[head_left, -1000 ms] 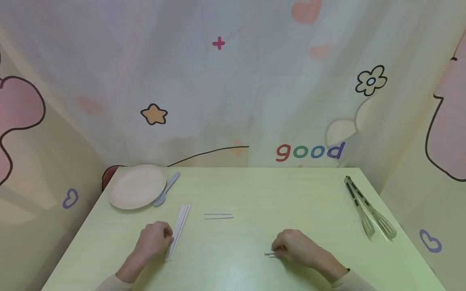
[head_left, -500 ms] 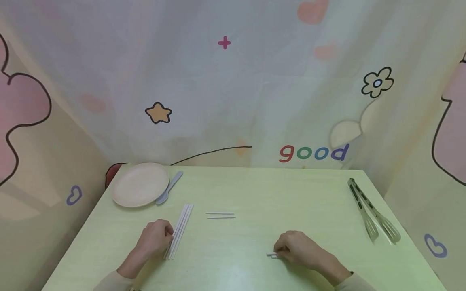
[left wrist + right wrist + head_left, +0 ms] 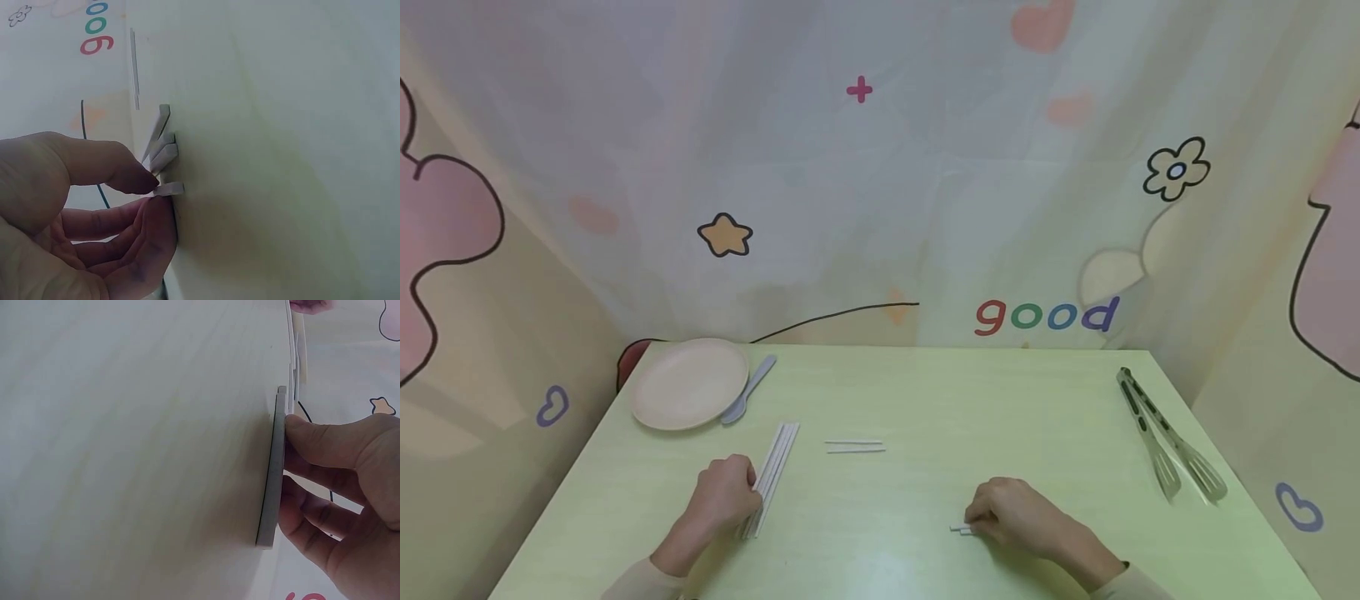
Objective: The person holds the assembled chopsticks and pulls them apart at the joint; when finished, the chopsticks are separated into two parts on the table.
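Observation:
Several long white sticks [image 3: 781,450], chopstick-like, lie side by side on the left of the table. My left hand [image 3: 721,493] is at their left edge. In the left wrist view its thumb and a finger pinch one stick [image 3: 170,189] near its end, slightly apart from the others. On the right, my right hand [image 3: 1011,512] holds two short white sticks [image 3: 958,527], whose left ends poke out past the fingers. The right wrist view shows the thumb and curled fingers against a flat-sided stick [image 3: 271,487] lying at the tabletop. Another two short thin sticks [image 3: 855,451] lie mid-table.
At the back left stands a pale round plate [image 3: 691,385], with a blue-grey spoon [image 3: 751,388] beside it. Metal tongs [image 3: 1159,433] lie along the right side of the table [image 3: 1000,400]. A printed cloth [image 3: 805,192] hangs behind and at both sides.
My left hand has shifted slightly right, its fingertips now over the near part of the long sticks. My right hand keeps its place on the short sticks. The view has shifted slightly.

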The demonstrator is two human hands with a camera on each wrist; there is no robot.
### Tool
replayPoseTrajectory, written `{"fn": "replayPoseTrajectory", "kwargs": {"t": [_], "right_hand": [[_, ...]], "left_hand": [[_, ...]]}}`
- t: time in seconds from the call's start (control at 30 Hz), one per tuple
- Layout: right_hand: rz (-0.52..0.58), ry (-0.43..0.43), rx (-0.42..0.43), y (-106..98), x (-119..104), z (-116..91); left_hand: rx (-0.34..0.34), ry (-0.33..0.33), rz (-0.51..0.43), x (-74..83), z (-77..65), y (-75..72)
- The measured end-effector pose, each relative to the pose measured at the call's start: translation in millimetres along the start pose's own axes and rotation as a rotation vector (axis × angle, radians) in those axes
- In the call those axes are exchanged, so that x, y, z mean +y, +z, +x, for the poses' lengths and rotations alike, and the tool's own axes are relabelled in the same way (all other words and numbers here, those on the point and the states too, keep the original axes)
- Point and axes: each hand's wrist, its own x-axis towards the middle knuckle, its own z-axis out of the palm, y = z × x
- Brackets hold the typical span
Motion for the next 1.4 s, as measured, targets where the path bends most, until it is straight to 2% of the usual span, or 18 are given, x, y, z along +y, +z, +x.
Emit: {"fn": "replayPoseTrajectory", "kwargs": {"t": [0.23, 0.63, 0.9, 1.0, 1.17, 1.4], "right_hand": [[-0.004, -0.007, 0.01, 0, 0, -1], [0.034, -0.039, -0.011, -7, -1, -2], [0.006, -0.075, 0.077, -16, 3, 0], [-0.006, -0.066, 0.096, -22, 4, 2], [-0.025, -0.005, 0.092, -38, 4, 7], [-0.105, 0.01, 0.178, -59, 2, 12]], "left_hand": [[0.009, 0.023, 0.035, 3.4, 0.4, -1.5], [0.004, -0.003, 0.034, 1.1, -2.0, 1.9], [-0.004, -0.059, 0.03, 1.3, 3.8, -5.1], [0.011, -0.039, 0.058, 3.9, 7.5, -12.9], [0.053, 0.01, 0.105, 10.4, 14.6, -28.0], [0.125, 0.11, 0.116, 24.1, 27.3, -43.9]]}}
